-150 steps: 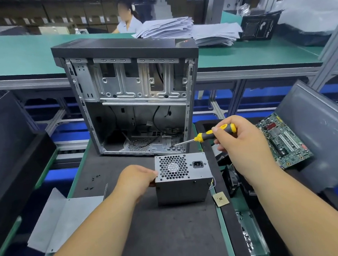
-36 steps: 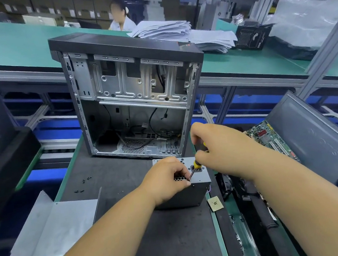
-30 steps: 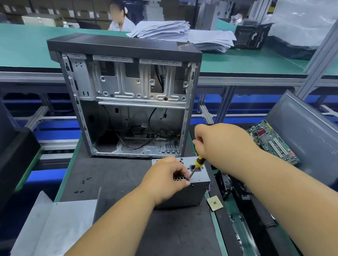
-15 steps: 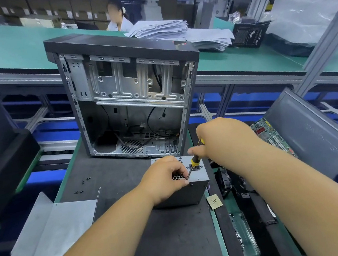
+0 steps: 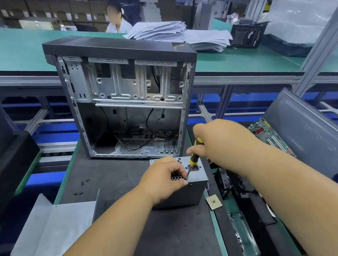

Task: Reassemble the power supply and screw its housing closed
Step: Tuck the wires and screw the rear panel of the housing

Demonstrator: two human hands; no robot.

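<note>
The grey metal power supply (image 5: 197, 179) stands on the dark mat in front of the open computer case (image 5: 124, 95). My left hand (image 5: 163, 181) lies over its fan grille, fingers curled, fingertips pinched at the screwdriver's tip near the front top edge. My right hand (image 5: 218, 141) grips the yellow-and-black screwdriver (image 5: 193, 161), which slants down and left onto the power supply's top face beside the mains socket. Whatever is under the tip is hidden by my fingers.
Loose black screws (image 5: 80, 188) lie on the mat (image 5: 134, 237) to the left. A grey metal cover plate (image 5: 53, 229) hangs over the mat's left edge. A small chip (image 5: 213, 201), a circuit board (image 5: 268, 135) and a grey side panel (image 5: 312, 132) sit to the right.
Five seconds ago my left hand held the unit's side and the screwdriver was raised; now the left hand covers the top and the tip is on it. Little movement over the last second.
</note>
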